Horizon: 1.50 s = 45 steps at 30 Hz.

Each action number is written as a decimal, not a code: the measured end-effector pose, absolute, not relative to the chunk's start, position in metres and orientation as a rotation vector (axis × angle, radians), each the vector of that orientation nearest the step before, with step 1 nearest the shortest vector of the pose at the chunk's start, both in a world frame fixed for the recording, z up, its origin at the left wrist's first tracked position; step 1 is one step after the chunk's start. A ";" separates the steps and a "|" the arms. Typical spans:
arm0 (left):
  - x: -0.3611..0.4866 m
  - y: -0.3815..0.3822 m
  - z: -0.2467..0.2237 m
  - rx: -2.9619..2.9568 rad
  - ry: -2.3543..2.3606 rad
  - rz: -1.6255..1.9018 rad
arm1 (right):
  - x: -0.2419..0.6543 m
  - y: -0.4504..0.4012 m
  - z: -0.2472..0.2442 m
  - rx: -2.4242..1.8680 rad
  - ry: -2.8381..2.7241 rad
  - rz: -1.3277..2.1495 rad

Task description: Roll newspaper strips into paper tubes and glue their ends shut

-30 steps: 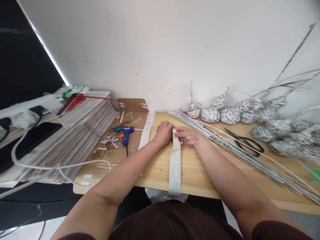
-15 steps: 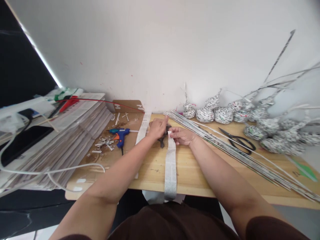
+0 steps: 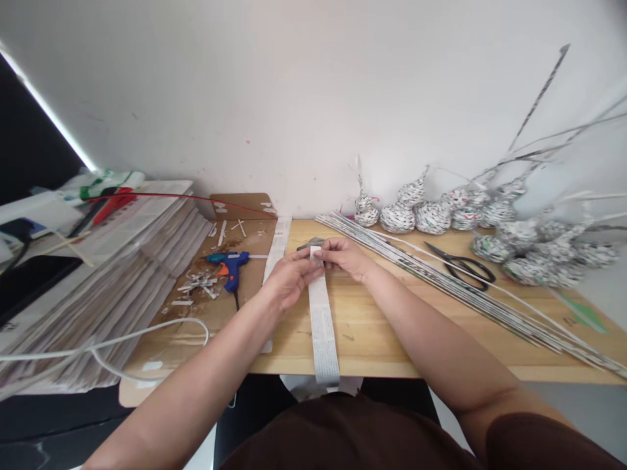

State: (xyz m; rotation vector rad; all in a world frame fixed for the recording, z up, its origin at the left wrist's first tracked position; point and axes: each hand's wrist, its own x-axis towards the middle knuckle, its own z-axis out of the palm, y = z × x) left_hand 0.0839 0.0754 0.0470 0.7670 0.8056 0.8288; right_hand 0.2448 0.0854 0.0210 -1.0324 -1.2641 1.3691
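Observation:
A long newspaper strip [image 3: 322, 320] runs from my fingers toward me and droops over the table's front edge. My right hand [image 3: 343, 256] pinches its far end between thumb and fingers. From the other side, my left hand [image 3: 294, 275] closes its fingertips on the same end. Just behind my fingers lies a dark grey object [image 3: 310, 243], mostly hidden by the hands. Another newspaper strip [image 3: 278, 245] lies flat to the left, beyond my left hand.
On cardboard [image 3: 196, 320] at left sit a blue glue gun [image 3: 234, 269] and paper scraps. Beside it rises a newspaper stack [image 3: 161, 261]. Rolled paper sticks [image 3: 416, 267], black scissors [image 3: 463, 267] and several woven paper gourds [image 3: 434, 217] occupy the right side.
My left hand has come back from the dark object to the strip's end, beside my right hand. The strip's end has shifted slightly left and away from me. The view has turned slightly.

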 end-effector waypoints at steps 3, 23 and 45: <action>0.082 0.078 0.033 0.779 0.806 0.782 | 0.237 0.084 0.020 -1.056 -1.281 1.295; 0.083 0.087 0.044 0.879 0.721 0.783 | 0.248 0.094 0.008 -1.876 -1.700 0.112; 0.076 0.094 0.025 1.068 0.723 0.818 | 0.243 0.074 0.045 -1.210 -1.553 1.040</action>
